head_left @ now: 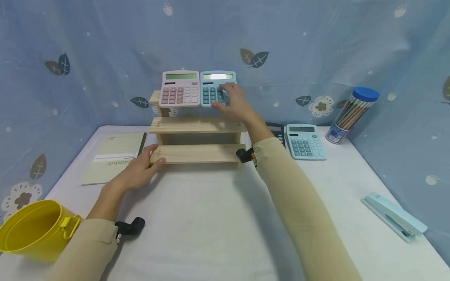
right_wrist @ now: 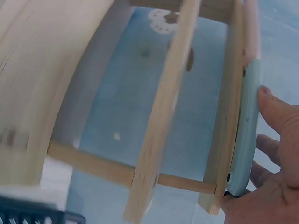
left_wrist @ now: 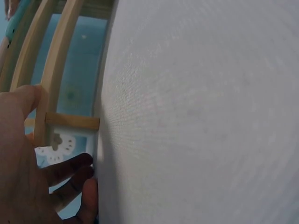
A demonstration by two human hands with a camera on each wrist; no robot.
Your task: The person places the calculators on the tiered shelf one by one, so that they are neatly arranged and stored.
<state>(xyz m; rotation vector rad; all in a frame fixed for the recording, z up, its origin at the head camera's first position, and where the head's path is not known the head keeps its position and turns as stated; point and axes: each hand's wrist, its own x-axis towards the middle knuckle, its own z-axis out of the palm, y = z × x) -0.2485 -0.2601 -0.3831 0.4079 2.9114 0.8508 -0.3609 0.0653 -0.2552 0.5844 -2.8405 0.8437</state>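
A three-tier wooden stand (head_left: 197,153) stands on the white-covered table (head_left: 218,218). On its top tier a pink calculator (head_left: 180,89) and a blue calculator (head_left: 211,89) lean side by side. My right hand (head_left: 230,99) holds the blue calculator, fingers across its keys and thumb at its lower edge. The right wrist view shows that calculator's edge (right_wrist: 247,126) between the fingers (right_wrist: 275,107), against a stand slat (right_wrist: 163,116). My left hand (head_left: 149,158) grips the left end of the bottom tier. In the left wrist view, its thumb (left_wrist: 23,98) lies on a slat (left_wrist: 56,70).
A notebook (head_left: 112,156) with a dark pen (head_left: 142,143) lies left of the stand, a yellow bucket (head_left: 35,228) at the near left. Right of the stand lie a light blue calculator (head_left: 305,141), a black one (head_left: 278,130) partly behind my arm, a pencil tube (head_left: 351,111) and a stapler (head_left: 393,216).
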